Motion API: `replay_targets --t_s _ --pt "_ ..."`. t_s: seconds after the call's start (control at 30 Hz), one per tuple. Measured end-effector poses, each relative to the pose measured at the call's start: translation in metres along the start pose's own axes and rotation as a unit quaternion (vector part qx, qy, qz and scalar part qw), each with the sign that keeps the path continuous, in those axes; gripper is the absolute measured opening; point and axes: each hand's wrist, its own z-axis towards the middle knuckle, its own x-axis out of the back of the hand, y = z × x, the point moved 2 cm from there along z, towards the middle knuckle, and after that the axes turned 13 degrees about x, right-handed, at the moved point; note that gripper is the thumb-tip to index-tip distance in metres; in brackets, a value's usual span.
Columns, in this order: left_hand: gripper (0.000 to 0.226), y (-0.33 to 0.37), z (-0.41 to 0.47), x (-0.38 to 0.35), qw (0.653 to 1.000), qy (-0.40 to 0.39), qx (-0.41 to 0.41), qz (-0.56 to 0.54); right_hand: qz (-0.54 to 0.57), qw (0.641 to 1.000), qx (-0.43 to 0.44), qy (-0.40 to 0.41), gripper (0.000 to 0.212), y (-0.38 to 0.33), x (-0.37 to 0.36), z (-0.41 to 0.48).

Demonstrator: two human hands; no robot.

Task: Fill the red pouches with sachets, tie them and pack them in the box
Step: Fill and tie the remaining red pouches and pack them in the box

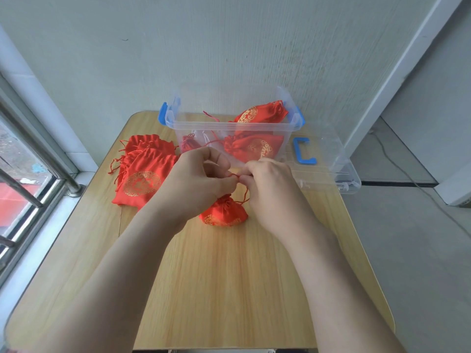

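While your left hand (201, 179) pinches one cord end, the filled pouch (223, 212) stands neck-up on the table, straight below the grip. The drawstring (235, 176) runs level to your right hand (270, 184), which pinches the other end. The box (280, 127) is just behind.

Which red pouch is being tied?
The bulging pouch below the left hand and right hand, its cord pinched; the stack lies flat, others fill the box.

Near table (229, 289) gives room; box (204, 124) (top open) and pouch stack (145, 171) crowd behind
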Motion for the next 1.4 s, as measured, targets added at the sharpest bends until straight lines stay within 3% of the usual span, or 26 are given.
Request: replay_targets --t_s 0.07,0.17,0.37,0.53,0.67,0.73,1.0,1.1,1.2,1.3,1.4 --pt "0.014 0.003 -0.002 0.0 0.993 0.056 -0.065 0.085 -0.006 1.0 -0.031 0.001 0.021 0.002 0.0 0.0" --pt "0.027 0.009 -0.007 -0.001 0.973 0.107 -0.112 0.169 0.038 0.996 -0.08 0.014 0.02 0.004 0.003 0.002" --pt "0.033 0.015 -0.015 -0.007 0.956 0.181 -0.15 0.177 0.217 0.959 -0.179 -0.019 0.021 0.01 0.001 0.0" --pt "0.034 0.018 -0.013 -0.01 0.961 0.118 -0.167 0.187 0.365 0.898 -0.245 0.026 0.021 0.016 0.002 0.001" --pt "0.015 0.015 -0.012 -0.013 0.959 0.089 -0.192 0.187 0.416 0.873 -0.253 0.041 0.022 0.016 0.005 0.002" --pt "0.004 0.012 -0.008 -0.012 0.956 0.106 -0.201 0.185 0.415 0.872 -0.254 0.053 0.022 0.015 0.005 0.002" --pt "0.013 0.012 -0.006 -0.011 0.978 0.121 -0.136 0.105 0.37 0.895 -0.237 0.078 0.018 0.016 0.004 0.003" --pt "0.016 0.012 -0.003 -0.007 0.993 0.101 -0.057 -0.009 0.371 0.904 -0.195 0.087 0.017 0.013 0.004 0.004" --pt "0.015 0.01 0.001 -0.002 0.982 0.125 0.009 -0.144 0.357 0.913 -0.17 0.101 0.019 0.013 0.006 0.005" --pt "0.014 0.009 0.001 0.0 0.962 0.126 0.076 -0.228 0.237 0.953 -0.165 0.091 0.023 0.015 0.006 0.003" --pt "0.031 0.008 -0.001 0.002 0.962 0.094 0.116 -0.227 0.087 0.979 -0.184 0.013 0.031 0.013 0.005 -0.002"
